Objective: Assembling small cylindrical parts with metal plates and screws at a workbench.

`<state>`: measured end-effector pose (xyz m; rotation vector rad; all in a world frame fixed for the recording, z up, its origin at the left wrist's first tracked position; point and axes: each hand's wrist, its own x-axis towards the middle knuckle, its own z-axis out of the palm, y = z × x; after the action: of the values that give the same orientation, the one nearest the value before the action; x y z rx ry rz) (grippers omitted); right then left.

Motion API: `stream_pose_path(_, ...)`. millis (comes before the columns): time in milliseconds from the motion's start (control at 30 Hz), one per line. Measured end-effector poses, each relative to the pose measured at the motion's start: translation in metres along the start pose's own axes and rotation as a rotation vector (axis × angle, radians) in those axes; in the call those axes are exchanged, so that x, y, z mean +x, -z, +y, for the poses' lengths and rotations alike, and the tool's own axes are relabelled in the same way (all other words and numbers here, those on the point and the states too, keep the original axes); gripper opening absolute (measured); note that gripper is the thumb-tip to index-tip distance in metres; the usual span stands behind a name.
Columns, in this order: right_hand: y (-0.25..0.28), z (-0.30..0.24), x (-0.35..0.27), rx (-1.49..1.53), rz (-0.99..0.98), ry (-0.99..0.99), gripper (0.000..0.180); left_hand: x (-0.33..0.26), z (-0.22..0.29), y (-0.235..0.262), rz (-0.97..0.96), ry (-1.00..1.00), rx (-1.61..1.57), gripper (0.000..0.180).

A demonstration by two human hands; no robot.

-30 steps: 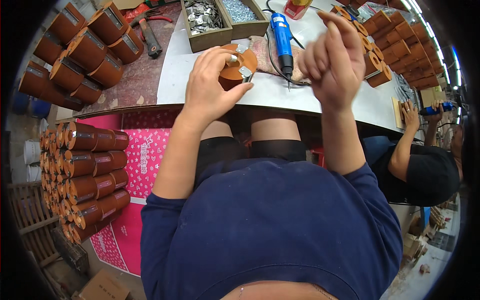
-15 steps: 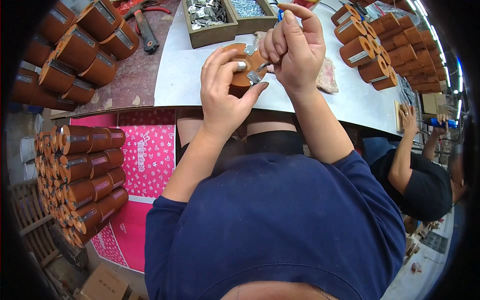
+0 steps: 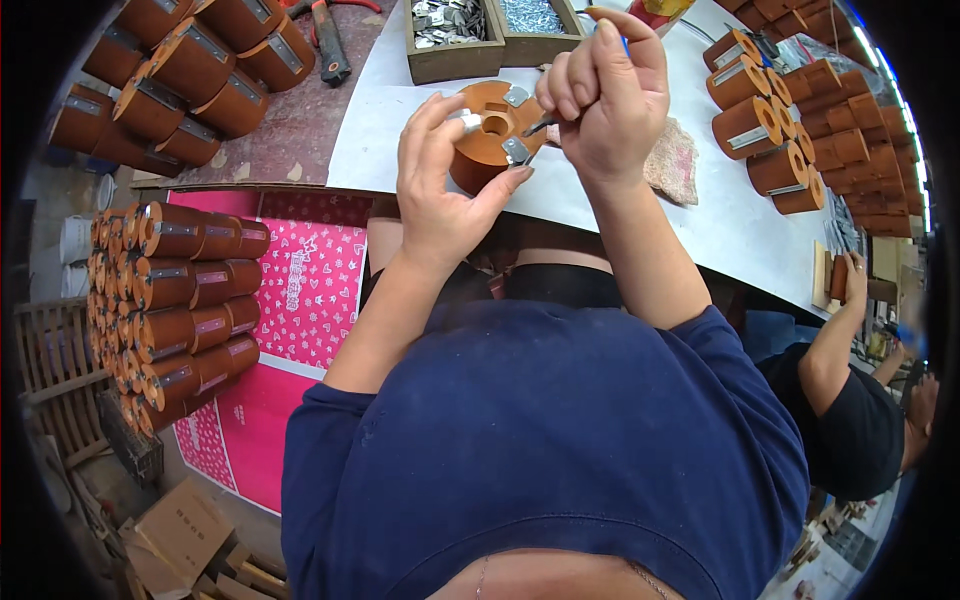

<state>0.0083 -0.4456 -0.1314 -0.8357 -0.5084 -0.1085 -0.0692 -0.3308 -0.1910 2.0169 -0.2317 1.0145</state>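
An orange-brown wooden cylinder point(image 3: 488, 140) with a centre hole and small metal plates on its top face stands on the pale tabletop point(image 3: 380, 110). My left hand point(image 3: 445, 190) wraps around its near side, thumb and fingers gripping it. My right hand point(image 3: 605, 95) is closed around a tool with a blue handle; the dark tip point(image 3: 538, 125) touches the cylinder's top near a metal plate. Most of the tool is hidden inside my fist.
A wooden two-compartment box point(image 3: 480, 30) of metal parts sits beyond the cylinder. Finished cylinders point(image 3: 770, 120) crowd the table's right, more lie on a bench point(image 3: 170, 80) at left and stacked point(image 3: 170, 300) beside pink patterned sheets point(image 3: 300, 290). Another person point(image 3: 850, 400) works at right. A cloth pad point(image 3: 675, 160) lies near my right wrist.
My right hand, open and empty above the table a second ago, has closed on the blue-handled tool and brought its tip down onto the cylinder. My left hand keeps holding the cylinder.
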Motion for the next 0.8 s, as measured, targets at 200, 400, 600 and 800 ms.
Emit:
stream_pose_path(200, 0.013, -0.004, 0.002, -0.095, -0.188, 0.086, 0.018, 0.004, 0.004, -0.010, -0.007, -0.026, 0.052, 0.037)
stream_pose_path(400, 0.002, 0.003, -0.002, -0.109, -0.169, 0.049, 0.017, 0.003, 0.009, -0.009, -0.016, 0.016, 0.049, 0.033)
stream_pose_path(600, -0.004, 0.005, -0.007, -0.144, -0.196, 0.025, 0.016, 0.000, 0.007, -0.008, -0.015, 0.000, 0.043, 0.033)
stream_pose_path(800, -0.005, 0.003, -0.004, -0.349, -0.147, 0.066, 0.016, 0.005, 0.013, -0.003, -0.073, 0.001, 0.063, 0.033)
